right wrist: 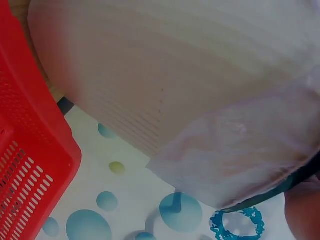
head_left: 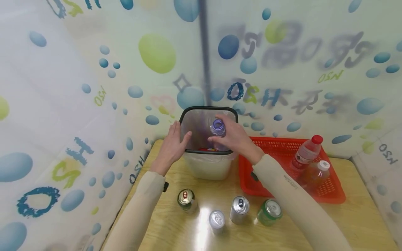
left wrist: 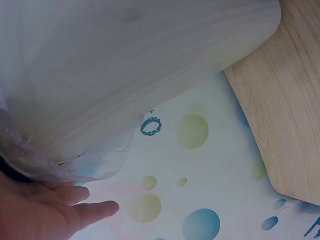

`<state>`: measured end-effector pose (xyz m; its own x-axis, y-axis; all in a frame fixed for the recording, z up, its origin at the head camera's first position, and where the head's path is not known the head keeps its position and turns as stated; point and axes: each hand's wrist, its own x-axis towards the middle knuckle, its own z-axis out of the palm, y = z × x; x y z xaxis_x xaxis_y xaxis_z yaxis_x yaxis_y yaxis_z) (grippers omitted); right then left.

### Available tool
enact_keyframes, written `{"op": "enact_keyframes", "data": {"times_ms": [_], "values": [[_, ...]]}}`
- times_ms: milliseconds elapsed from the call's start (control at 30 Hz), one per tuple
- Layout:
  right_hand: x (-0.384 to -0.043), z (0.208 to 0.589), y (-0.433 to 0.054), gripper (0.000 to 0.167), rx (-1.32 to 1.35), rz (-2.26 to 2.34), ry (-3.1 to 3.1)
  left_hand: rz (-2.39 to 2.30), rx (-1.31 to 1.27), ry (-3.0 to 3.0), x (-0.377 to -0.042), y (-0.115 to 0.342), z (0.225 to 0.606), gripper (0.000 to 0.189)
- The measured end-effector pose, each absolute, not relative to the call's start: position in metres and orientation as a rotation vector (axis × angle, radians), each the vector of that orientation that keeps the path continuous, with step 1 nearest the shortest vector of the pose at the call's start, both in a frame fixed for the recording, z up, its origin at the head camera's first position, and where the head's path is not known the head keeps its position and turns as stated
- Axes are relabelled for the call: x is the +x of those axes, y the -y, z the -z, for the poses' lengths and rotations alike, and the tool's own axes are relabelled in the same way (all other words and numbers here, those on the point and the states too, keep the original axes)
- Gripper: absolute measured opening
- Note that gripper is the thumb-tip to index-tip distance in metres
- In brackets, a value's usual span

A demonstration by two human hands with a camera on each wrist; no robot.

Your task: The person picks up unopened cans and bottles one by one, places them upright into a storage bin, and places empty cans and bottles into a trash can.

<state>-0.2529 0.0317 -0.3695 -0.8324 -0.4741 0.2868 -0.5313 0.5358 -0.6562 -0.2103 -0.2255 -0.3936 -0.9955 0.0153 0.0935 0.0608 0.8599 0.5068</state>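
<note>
My right hand (head_left: pixel 235 137) grips a clear plastic bottle (head_left: pixel 218 129) with a purple, uncapped neck, holding it upright inside the mouth of a white bin (head_left: pixel 207 166). A black rim and a thin plastic liner edge the bin. Against the left side of the rim rests my left hand (head_left: pixel 172 145), its fingers straight and its thumb reaching over the opening. In the left wrist view, the fingers (left wrist: pixel 95 212) show beside the liner. Something red lies low in the bin, mostly hidden. The right wrist view catches only a bit of hand at its edge.
Right of the bin, a red plastic basket (head_left: pixel 267 143) holds a red-capped bottle (head_left: pixel 306 153) and a white-capped bottle (head_left: pixel 315 174). Several cans stand in front: a dark gold one (head_left: pixel 187 201), a white one (head_left: pixel 217 221), a silver one (head_left: pixel 239 210) and a green one (head_left: pixel 269 212). Patterned sheets enclose the table.
</note>
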Motion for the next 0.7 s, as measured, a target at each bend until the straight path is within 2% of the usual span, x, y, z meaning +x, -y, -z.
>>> {"op": "enact_keyframes", "data": {"times_ms": [200,700], "values": [[-0.255,0.372,-0.036,0.087,0.922,-1.152,2.710,0.808,-0.072,2.948,-0.212,0.221,0.395,0.087],[-0.232,0.365,-0.057,0.064,0.947,-1.218,2.539,0.867,-0.080,2.948,-0.211,0.226,0.392,0.089]]}}
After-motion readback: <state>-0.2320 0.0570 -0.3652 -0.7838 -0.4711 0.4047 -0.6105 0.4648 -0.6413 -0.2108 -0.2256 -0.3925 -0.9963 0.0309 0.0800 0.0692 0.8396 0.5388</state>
